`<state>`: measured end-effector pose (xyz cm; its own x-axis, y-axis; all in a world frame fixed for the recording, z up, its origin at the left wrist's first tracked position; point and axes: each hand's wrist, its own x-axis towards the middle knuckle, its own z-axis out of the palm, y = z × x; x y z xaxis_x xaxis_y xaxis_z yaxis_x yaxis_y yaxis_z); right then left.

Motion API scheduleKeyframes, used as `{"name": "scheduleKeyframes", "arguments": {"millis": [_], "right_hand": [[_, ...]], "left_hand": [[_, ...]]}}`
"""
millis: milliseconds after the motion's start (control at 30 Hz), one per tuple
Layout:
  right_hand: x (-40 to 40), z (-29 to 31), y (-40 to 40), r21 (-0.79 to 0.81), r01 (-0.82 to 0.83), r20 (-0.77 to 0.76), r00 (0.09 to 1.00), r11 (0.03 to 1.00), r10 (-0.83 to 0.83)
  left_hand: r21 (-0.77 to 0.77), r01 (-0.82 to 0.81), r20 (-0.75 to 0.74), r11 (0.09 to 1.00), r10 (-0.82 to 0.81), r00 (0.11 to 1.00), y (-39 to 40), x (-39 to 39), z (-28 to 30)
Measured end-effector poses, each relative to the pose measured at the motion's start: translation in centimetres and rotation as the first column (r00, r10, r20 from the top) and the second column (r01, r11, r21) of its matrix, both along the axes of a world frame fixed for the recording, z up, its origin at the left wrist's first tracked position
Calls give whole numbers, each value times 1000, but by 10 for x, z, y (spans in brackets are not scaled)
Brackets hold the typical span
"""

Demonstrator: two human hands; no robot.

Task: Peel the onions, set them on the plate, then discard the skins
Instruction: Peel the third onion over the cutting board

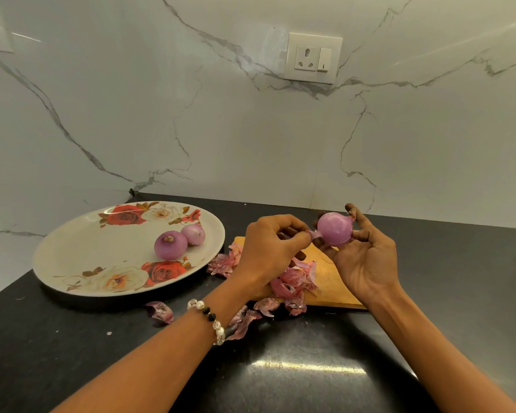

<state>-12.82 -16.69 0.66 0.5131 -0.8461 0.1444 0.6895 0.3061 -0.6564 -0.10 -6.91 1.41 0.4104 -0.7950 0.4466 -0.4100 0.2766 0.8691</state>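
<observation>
Right hand (367,257) cups the onion (335,229) from below and behind, fingers (358,217) curled round it, held up above the cutting board (331,281). Left hand (270,248) sits just beside it on the plate side, its fingers pressed together and pinching a small flap of skin (314,234) that hangs off the onion's near-left flank. So the strip lies between the two hands, and the pull looks set to go leftward, away from the right hand's fingers. Onion's stem-root axis seems to run roughly up and right, stub by the index tip, though glare makes that hard to call. Two peeled onions (171,244) already rest on the floral plate (81,257), well left of the left hand. Loose skins (289,283) lie under and below both hands, on the board and the table (295,368). No brands or readable writing; wall socket (312,58) has no legible marking.
</observation>
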Motion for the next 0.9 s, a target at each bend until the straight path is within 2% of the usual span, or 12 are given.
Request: {"name": "scheduleKeyframes", "arguments": {"millis": [100, 200, 300, 367, 467, 633, 767, 900], "right_hand": [[1, 0, 1, 14, 16, -30, 999, 1000, -16], [1, 1, 0, 37, 48, -62, 997, 998, -46], [-4, 5, -3, 70, 89, -58, 995, 994, -85], [-9, 7, -6, 66, 105, -55, 993, 992, -102], [-9, 8, -7, 27, 95, -84, 992, 995, -92], [-2, 4, -2, -61, 61, -157, 985, 996, -70], [-1, 5, 0, -97, 60, -175, 982, 994, -76], [-2, 5, 0, -107, 47, -161, 985, 993, -64]], "left_hand": [[-101, -17, 256, 995, 43, 966, -3, 5, -3], [-197, 38, 491, 980, 65, 869, -7, 8, -7], [-160, 101, 585, 982, 12, 811, -8, 0, -7], [-115, 64, 632, 991, 23, 775, -9, -2, -8], [-105, -70, 658, 992, 122, 743, -7, 3, -11], [-128, -224, 588, 966, 256, 768, -8, 14, -7], [-131, -258, 521, 957, 288, 803, -7, 16, -6], [-149, -209, 454, 967, 254, 854, -6, 17, -3]]}}
